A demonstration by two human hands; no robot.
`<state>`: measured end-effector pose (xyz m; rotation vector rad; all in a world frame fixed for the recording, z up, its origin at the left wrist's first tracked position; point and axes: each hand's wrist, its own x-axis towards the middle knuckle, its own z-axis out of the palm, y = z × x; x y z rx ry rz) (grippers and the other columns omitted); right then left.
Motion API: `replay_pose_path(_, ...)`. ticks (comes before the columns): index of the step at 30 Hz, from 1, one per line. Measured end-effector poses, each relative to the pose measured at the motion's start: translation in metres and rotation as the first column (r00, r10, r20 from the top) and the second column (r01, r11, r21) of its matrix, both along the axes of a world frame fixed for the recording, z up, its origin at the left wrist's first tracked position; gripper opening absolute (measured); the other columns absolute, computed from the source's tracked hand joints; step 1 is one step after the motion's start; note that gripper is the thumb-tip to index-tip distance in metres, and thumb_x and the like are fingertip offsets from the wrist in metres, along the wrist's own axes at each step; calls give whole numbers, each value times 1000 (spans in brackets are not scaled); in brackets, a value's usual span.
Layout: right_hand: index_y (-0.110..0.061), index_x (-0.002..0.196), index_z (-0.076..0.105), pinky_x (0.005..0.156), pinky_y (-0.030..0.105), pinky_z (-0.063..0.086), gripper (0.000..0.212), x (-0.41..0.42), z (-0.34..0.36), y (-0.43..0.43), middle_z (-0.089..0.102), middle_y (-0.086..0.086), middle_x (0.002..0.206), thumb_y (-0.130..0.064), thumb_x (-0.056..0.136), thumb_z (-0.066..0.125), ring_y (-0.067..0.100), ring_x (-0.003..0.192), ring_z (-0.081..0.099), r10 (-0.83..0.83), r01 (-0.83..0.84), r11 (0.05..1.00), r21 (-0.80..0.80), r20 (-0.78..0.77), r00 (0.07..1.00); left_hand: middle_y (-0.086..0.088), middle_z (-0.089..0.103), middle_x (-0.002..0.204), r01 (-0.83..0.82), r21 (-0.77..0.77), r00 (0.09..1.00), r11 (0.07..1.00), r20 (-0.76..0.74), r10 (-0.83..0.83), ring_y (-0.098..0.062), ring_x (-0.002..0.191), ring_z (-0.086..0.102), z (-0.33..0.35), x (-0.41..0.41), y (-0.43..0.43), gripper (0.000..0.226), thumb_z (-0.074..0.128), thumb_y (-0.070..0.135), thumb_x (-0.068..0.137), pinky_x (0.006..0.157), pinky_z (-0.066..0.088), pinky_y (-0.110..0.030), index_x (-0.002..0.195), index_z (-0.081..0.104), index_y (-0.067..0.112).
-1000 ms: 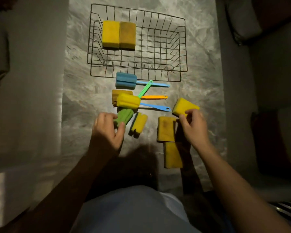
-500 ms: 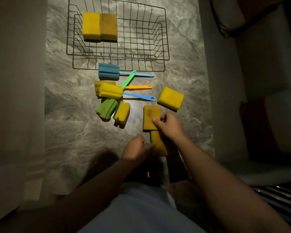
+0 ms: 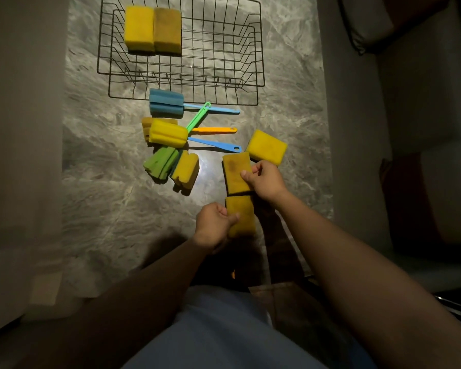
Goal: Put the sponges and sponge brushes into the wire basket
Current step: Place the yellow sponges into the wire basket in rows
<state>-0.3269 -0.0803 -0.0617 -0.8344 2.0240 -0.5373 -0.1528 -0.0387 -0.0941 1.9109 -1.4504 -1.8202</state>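
Two rectangular yellow sponges were being gripped at the near edge of the grey marbled counter (image 3: 96,209), one by each hand. Nearest, the left hand (image 3: 214,225) was closed on the dull yellow sponge (image 3: 241,218), thumb on its top face and fingers at its left edge. Just beyond and touching it end to end, the stained ochre sponge (image 3: 234,173) was pinched at its right side by the right hand (image 3: 266,181). Both sponges were laid with their long axes running near to far, pointed toward the basket.

Just right of the ochre one, a brighter yellow block sponge (image 3: 267,147) was left untouched, set at a tilt. To the left, a loose heap of sponge brushes was spread: a green-headed brush (image 3: 161,163), a yellow foam head (image 3: 185,174), a yellow-headed brush with a blue handle (image 3: 168,133), an orange handle (image 3: 214,130), and farther off a blue-headed brush (image 3: 166,103).

Farthest, the dark wire basket (image 3: 260,62) was seen with two sponges (image 3: 152,29) already inside at its far left corner. The basket lay straight ahead and slightly left of both hands, so a forward carry was judged to be called for; the right hand was the nearer.
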Motion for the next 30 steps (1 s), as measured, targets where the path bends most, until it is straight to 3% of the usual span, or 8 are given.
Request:
replay_pose_path(6, -8, 90, 55, 65, 33, 43, 24, -7, 19, -7, 51, 2, 75, -24, 92, 72, 14, 69, 49, 15, -3, 991, -134, 91, 996, 2, 59, 68, -103, -26, 988, 994, -114, 99, -12, 64, 57, 21, 13, -20, 28, 82, 24, 82, 59, 47, -24, 75, 55, 17)
replay_pose_path(9, 0, 97, 58, 65, 32, 45, 30, -11, 37, -23, 54, 6, 79, -26, 92, 72, 15, 70, 52, 36, -12, 979, -203, 114, 993, 15, 58, 58, -72, -73, 987, 995, -148, 60, 2, 56, 55, 46, 22, -39, 24, 80, 27, 84, 56, 48, -18, 81, 60, 14)
replay_pose_path(14, -15, 92, 61, 57, 17, 48, 15, -16, 73, -73, 59, -8, 73, -27, 93, 69, -1, 63, 59, 46, -6, 945, -327, 114, 992, 16, 55, 60, -67, -205, 983, 976, -184, 29, 6, 54, 52, 101, 34, -91, 19, 77, 30, 88, 55, 43, -15, 85, 60, 21)
replay_pose_path(20, -9, 99, 59, 68, 35, 49, 17, -16, 99, -146, 59, 1, 81, -24, 96, 66, 14, 72, 56, -2, 42, 924, -381, 105, 994, 4, 62, 74, -160, -358, 981, 920, -163, 107, -9, 69, 60, 145, 47, -192, 16, 69, 29, 94, 64, 45, -27, 85, 59, 19)
replay_pose_path(24, 0, 108, 57, 76, 42, 51, 26, -20, 106, -194, 58, 9, 88, -23, 97, 64, 21, 80, 56, -65, 103, 922, -373, 112, 992, -2, 65, 80, -178, -362, 980, 915, -153, 130, -21, 77, 63, 153, 47, -266, 20, 66, 26, 96, 68, 51, -36, 81, 57, 18)
replay_pose_path(27, -1, 110, 56, 81, 47, 52, 25, -27, 104, -229, 59, 10, 94, -22, 98, 62, 23, 84, 57, -119, 144, 925, -351, 92, 989, -8, 65, 87, -151, -353, 985, 923, -136, 108, -26, 84, 64, 149, 37, -316, 19, 65, 27, 96, 83, 56, -48, 84, 57, 15)
replay_pose_path(30, -4, 109, 55, 87, 49, 53, 21, -37, 98, -261, 63, 13, 99, -21, 98, 60, 29, 90, 62, -168, 175, 930, -324, 49, 985, -11, 61, 93, -152, -332, 986, 931, -120, 118, -27, 88, 61, 138, 19, -359, 17, 64, 26, 97, 90, 53, -48, 90, 54, 14)
